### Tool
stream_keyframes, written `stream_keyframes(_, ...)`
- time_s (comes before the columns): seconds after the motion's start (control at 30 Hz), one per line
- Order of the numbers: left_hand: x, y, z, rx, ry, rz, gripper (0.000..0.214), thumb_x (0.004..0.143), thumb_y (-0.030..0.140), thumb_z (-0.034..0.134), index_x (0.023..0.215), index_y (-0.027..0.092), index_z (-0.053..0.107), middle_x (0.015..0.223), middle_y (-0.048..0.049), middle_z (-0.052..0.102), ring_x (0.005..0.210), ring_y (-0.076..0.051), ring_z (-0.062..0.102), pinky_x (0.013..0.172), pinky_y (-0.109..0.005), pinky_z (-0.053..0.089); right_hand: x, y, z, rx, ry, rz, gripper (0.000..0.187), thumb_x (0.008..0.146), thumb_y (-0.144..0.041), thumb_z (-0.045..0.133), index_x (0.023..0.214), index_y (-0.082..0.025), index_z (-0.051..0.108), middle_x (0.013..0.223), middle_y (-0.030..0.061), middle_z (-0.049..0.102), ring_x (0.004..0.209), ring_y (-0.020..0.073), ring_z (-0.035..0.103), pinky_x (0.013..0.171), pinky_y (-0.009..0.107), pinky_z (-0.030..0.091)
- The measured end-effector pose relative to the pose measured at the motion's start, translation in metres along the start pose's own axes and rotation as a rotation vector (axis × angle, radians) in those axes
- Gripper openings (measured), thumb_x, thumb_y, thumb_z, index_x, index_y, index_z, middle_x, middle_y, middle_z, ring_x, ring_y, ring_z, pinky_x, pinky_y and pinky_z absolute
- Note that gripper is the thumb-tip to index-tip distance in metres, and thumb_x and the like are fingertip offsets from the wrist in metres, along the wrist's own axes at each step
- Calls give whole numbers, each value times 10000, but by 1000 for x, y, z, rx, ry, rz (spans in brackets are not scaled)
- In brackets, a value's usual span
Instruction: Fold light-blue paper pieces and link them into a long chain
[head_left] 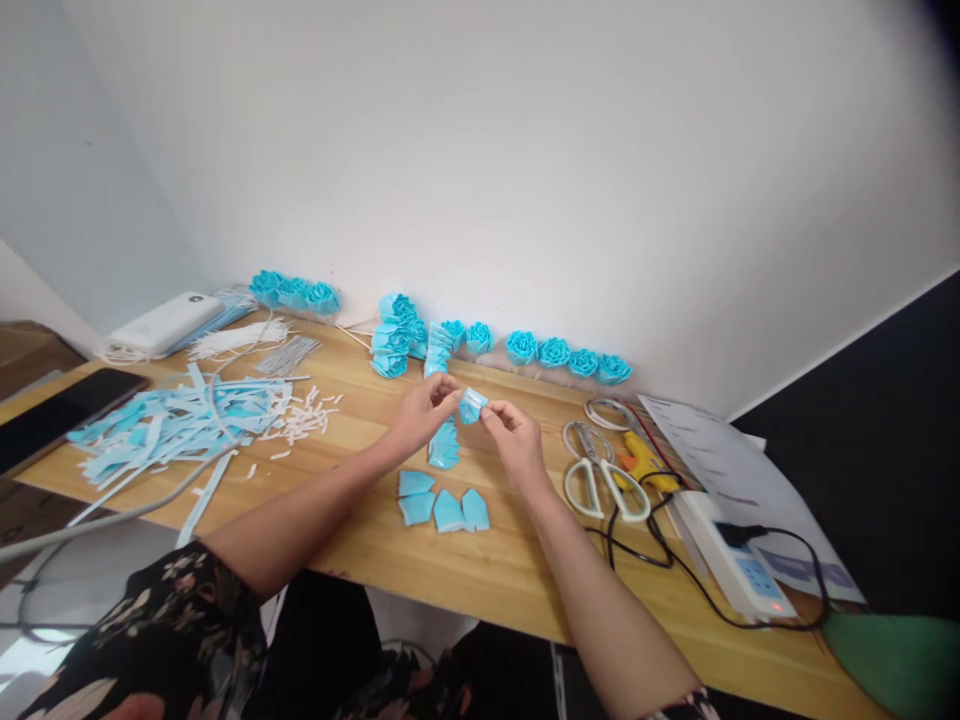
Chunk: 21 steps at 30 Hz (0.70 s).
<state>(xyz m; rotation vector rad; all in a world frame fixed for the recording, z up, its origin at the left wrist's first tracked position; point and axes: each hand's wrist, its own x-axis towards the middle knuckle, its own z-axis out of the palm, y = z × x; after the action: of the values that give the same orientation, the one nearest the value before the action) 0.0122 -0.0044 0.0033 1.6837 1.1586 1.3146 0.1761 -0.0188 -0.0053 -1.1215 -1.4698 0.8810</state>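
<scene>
Between my two hands, a small light-blue petal piece is held up over the table. My left hand pinches its left edge, while the fingertips of my right hand grip its right edge. Below and behind it, a row of blue petals runs toward the wall, partly hidden by my left hand. Closer to me lie several loose cut petals. Finished blue flowers stand in a line along the wall, and a thick cluster of petals sits to the left of the row.
Blue and white strips lie heaped at left, near a black phone and a white power bank. At right are scissors, a yellow glue gun, a power strip and black cables. A grey cable crosses the left side.
</scene>
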Motion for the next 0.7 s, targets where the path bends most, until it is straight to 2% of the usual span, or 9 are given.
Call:
stream_keyframes(0.1, 5, -1, -2, -148, -33, -118, 357, 773, 402, 597, 1017, 142, 565, 791, -18, 614, 717, -147, 572, 638, -255, 435, 0, 1, 0, 76, -23, 38, 193, 771, -375, 597, 754, -188, 638, 703, -1, 627, 680, 154, 559, 671, 258, 439)
stream_keyframes(0.2, 5, 0, -3, -232, -175, -217, 308, 725, 403, 632, 860, 130, 591, 713, 0, 591, 658, -121, 543, 612, -235, 413, 0, 2, -1, 98, -51, 38, 204, 785, -389, 591, 744, -193, 631, 703, -5, 614, 681, 151, 549, 675, 257, 433)
stream_keyframes(0.3, 3, 0, -2, -235, -205, -222, 276, 699, 395, 646, 703, 129, 571, 641, 17, 556, 600, -96, 500, 580, -220, 378, -1, 2, -1, 71, -97, 21, 248, 811, -413, 560, 707, -193, 606, 669, -10, 582, 661, 147, 527, 647, 251, 417)
stream_keyframes(0.47, 3, -2, -1, -219, -209, -221, 275, 643, 374, 696, 660, 132, 567, 576, 33, 536, 546, -86, 465, 529, -207, 340, 0, 3, -1, -41, -116, 21, 264, 753, -406, 617, 633, -196, 513, 564, -48, 458, 533, 106, 396, 521, 231, 308)
stream_keyframes(0.7, 5, -2, -8, -251, -291, -261, 229, 664, 349, 660, 671, 129, 595, 583, 21, 560, 570, -98, 492, 579, -225, 388, 0, 2, -2, -42, -128, 44, 240, 753, -385, 587, 626, -189, 533, 547, -50, 449, 507, 100, 356, 506, 236, 274)
